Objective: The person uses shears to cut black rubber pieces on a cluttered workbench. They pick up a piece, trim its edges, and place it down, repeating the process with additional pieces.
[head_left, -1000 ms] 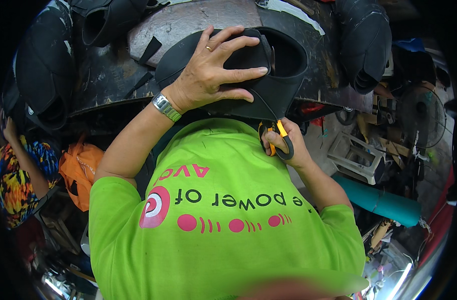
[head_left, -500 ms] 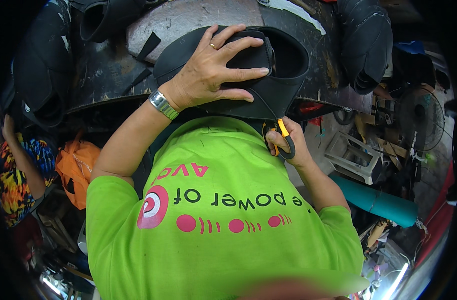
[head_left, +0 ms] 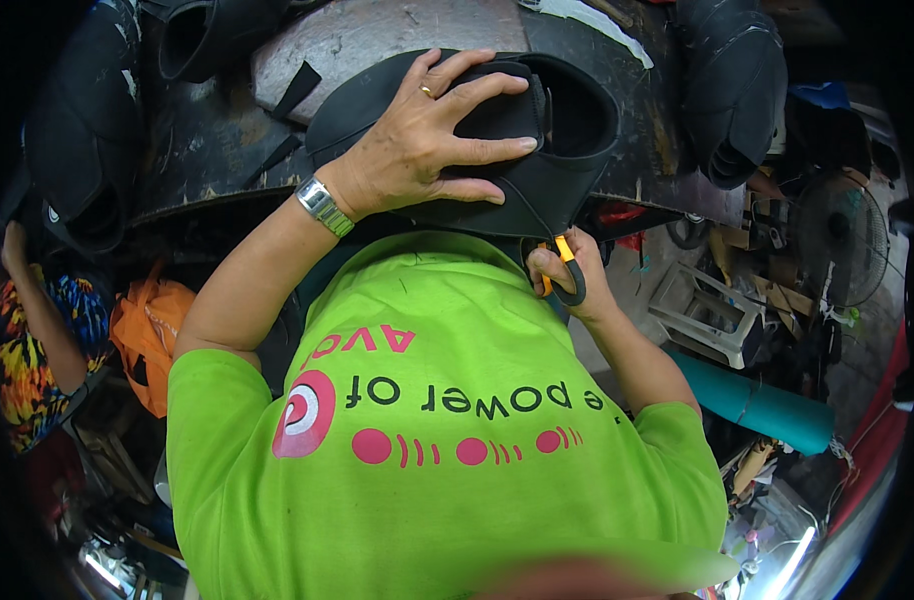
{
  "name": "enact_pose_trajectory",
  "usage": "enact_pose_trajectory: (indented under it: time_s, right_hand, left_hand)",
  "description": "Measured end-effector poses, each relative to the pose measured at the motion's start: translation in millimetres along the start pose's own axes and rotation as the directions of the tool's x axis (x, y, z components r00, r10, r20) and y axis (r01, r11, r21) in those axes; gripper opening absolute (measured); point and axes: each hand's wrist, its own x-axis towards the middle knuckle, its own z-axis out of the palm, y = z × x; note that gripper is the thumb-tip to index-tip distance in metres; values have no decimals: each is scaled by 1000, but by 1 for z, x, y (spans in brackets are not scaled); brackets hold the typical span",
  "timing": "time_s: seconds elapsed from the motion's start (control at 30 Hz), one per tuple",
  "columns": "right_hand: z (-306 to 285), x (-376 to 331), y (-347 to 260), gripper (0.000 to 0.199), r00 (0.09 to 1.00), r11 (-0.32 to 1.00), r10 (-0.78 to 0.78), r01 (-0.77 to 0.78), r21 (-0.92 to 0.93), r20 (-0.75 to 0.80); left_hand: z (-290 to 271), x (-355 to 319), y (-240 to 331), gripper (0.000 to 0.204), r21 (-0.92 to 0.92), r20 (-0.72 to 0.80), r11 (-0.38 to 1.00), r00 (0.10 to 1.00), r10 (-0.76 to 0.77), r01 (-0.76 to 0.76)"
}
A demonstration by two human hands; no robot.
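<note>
Left hand (head_left: 432,140) flat on shoe (head_left: 497,150), shoe on counter (head_left: 377,40) ahead. Right hand (head_left: 572,275) with scissors (head_left: 567,275) below shoe's near edge. Stool (head_left: 707,310) right of it.

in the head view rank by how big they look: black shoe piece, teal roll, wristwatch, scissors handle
Largest to smallest:
1. black shoe piece
2. teal roll
3. wristwatch and scissors handle look alike; the handle is partly hidden in the right hand, so unranked.

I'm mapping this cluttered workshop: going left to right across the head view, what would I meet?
Another person's patterned sleeve → orange bag → wristwatch → left hand pressing on the black shoe → right hand gripping orange-handled scissors → white plastic stool → teal roll → fan.
</note>
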Motion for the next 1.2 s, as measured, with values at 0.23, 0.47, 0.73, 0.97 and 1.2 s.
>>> enact_pose_trajectory:
  time_s: [0.23, 0.47, 0.73, 0.97, 1.2]
  right_hand:
    - [-3, -4, -2, 45, 1000, 1000, 16, -16, 18, 23]
    - [-3, 0, -7, 48, 999, 999, 26, -25, -28, 38]
    - [-4, 11, -9, 48, 999, 997, 50, -48, -61, 23]
    - [-7, 11, -13, 40, 993, 989, 120, -119, -90, 15]
    - [-9, 23, -13, 38, 997, 989, 70, -63, -134, 45]
  left_hand:
    - [1, -1, 0, 53, -37, 0, 999, 1000, -6, 6]
    - [1, -2, 0, 54, -40, 6, 999, 1000, -9, 9]
    - [-2, 0, -1, 55, -63, 9, 998, 1000, -2, 2]
    - [-1, -1, 0, 55, -79, 2, 997, 1000, -1, 1]
    - [-3, 1, 0, 56, -87, -2, 996, 1000, 2, -3]
